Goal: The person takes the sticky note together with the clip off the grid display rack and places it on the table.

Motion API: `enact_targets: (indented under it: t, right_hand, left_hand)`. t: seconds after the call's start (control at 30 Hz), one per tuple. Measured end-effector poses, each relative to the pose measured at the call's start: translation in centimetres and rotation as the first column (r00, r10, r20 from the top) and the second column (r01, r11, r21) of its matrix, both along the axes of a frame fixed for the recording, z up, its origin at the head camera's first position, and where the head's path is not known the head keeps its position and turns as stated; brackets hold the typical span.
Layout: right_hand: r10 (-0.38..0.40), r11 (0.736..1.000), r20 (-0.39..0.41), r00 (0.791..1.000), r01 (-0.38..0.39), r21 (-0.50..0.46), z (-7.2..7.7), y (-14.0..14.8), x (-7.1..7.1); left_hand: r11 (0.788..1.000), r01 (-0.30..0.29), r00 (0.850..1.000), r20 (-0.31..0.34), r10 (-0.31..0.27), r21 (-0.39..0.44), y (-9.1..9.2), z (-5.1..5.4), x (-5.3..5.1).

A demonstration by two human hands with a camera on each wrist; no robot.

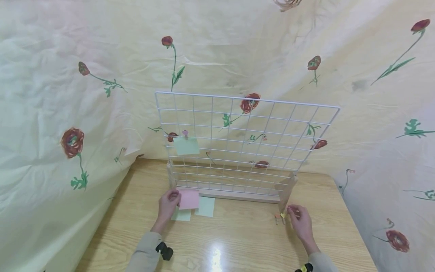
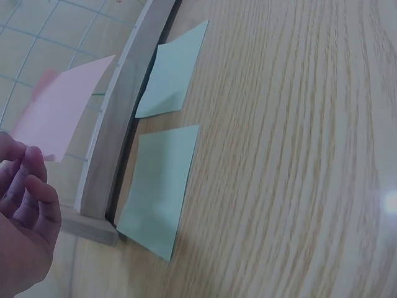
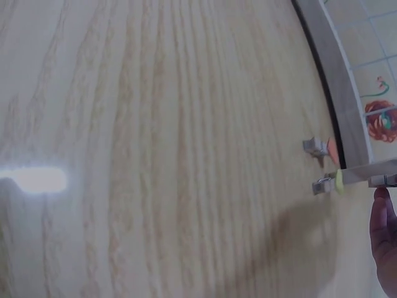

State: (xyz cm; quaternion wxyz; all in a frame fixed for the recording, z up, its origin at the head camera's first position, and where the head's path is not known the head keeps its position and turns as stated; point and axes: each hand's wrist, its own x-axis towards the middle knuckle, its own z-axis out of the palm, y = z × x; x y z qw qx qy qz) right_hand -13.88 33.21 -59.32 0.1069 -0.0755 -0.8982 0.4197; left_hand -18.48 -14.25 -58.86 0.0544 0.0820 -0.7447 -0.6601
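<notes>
My left hand point(image 1: 166, 207) pinches a sheet of pink paper point(image 1: 188, 199) by its left edge, raised above the tabletop. Two pale green sheets lie near it, one partly covered by the pink sheet point(image 1: 181, 215) and one to its right point(image 1: 205, 207). In the left wrist view the pink sheet point(image 2: 65, 112) tilts upward from the fingertips. On the right, my right hand point(image 1: 301, 223) pinches a small wooden clothespin point(image 3: 380, 180), mostly cut off by the frame edge. Beside it lie two more clothespins, one with an orange ornament point(image 1: 276, 218) and one with a yellow ornament point(image 1: 283, 218).
A white wire grid point(image 1: 232, 124) stands on a wooden base point(image 1: 231, 194) with side feet. One pale green sheet point(image 1: 186, 146) hangs at its left under a purple-topped clip point(image 1: 185, 133). Flowered cloth point(image 1: 136, 68) surrounds the wooden table point(image 1: 244, 238).
</notes>
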Motion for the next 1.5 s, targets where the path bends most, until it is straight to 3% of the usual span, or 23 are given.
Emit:
enact_targets:
  t: [0.3, 0.77, 1.5]
  right_hand:
    - [-0.013, 1.000, 0.039, 0.999, 0.013, 0.001, -1.2, 0.7, 0.3]
    - [0.003, 0.998, 0.111, 0.994, -0.009, 0.058, -2.7, 1.5, 0.0]
    - [-0.039, 0.996, 0.241, 0.970, 0.018, 0.088, -2.9, 1.3, -0.8]
  left_hand:
    - [1.000, -0.010, 0.998, 0.060, 0.012, -0.029, -0.8, -0.5, 0.2]
    - [0.998, -0.011, 0.997, 0.082, 0.016, -0.054, -1.4, -1.2, 0.7]
    - [0.995, -0.073, 0.986, 0.147, 0.082, -0.062, -4.9, -2.9, 2.7]
